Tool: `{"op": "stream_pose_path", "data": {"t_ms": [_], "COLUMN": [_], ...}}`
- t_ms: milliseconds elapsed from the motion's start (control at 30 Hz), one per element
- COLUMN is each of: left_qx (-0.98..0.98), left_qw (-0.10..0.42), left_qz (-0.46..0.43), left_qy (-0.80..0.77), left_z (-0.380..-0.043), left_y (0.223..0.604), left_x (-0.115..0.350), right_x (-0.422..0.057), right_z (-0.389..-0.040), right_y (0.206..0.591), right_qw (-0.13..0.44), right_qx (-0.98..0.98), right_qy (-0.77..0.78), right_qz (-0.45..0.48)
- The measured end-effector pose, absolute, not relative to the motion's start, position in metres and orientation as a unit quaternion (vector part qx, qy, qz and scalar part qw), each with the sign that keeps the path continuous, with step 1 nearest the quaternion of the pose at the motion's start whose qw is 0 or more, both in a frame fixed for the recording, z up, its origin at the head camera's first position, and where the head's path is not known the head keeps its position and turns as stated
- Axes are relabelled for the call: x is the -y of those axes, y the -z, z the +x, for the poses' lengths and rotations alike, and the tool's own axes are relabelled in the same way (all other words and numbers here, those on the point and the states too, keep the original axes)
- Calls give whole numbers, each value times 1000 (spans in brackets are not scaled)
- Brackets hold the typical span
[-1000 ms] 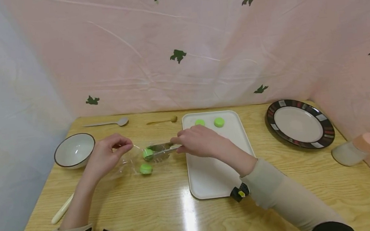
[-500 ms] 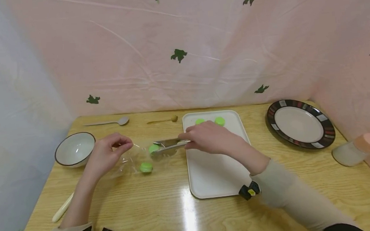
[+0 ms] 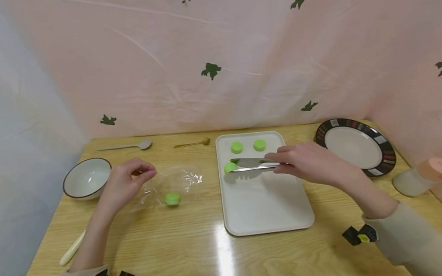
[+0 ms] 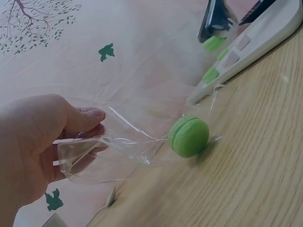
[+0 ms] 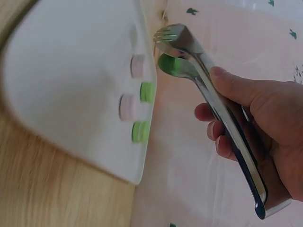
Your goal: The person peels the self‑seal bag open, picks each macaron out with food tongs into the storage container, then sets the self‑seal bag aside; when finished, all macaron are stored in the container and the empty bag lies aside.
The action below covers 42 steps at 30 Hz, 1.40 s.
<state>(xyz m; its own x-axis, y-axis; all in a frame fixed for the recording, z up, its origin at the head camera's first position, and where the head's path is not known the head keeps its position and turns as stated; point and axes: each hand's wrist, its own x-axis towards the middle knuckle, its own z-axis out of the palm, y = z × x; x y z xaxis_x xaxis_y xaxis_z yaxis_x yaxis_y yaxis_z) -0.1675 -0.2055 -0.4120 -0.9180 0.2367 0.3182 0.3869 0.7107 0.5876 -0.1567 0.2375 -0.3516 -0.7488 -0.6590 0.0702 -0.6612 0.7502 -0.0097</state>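
My left hand (image 3: 126,181) pinches the edge of a clear plastic bag (image 4: 128,146). A green macaron (image 4: 189,137) lies inside the bag, low against the table. My right hand (image 3: 306,163) grips metal tongs (image 5: 222,113), whose tips hold another green macaron (image 3: 230,167) over the left side of the white tray (image 3: 266,208). In the right wrist view, the tong tips partly cover that macaron. At the tray's far end sit two green macarons, one left (image 3: 236,147) and one right (image 3: 260,145), and pale pink round pieces (image 5: 129,108) show beside them in the right wrist view.
A white bowl (image 3: 87,178) stands left of my left hand, with a cream handle (image 3: 73,248) nearer the front. A grey spoon (image 3: 127,146) and small gold spoon (image 3: 191,143) lie at the back. A dark-rimmed plate (image 3: 388,152) and pink-lidded jar (image 3: 421,177) stand right.
My right hand has moved right with the tongs, carrying one green macaron out of the bag area to over the tray. My left hand stays at the bag, where the other macaron remains.
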Motion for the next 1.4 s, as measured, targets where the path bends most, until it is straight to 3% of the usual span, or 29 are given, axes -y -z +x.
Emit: {"op": "stream_pose_path", "data": {"t_ms": [267,1400], "left_qx": [920,914], "left_qw": [107,115], "left_qz": [-160,-180], "left_qy": [341,346], "left_z": [-166,-170], "left_y": [413,418], "left_x": [211,206], "right_x": [-260,-264], "right_z": [-142,-136], "right_y": [361,376], "right_qw": [9,-29], "right_qx": [942,938], "right_qy": [0,-12], "right_qz": [335,346]}}
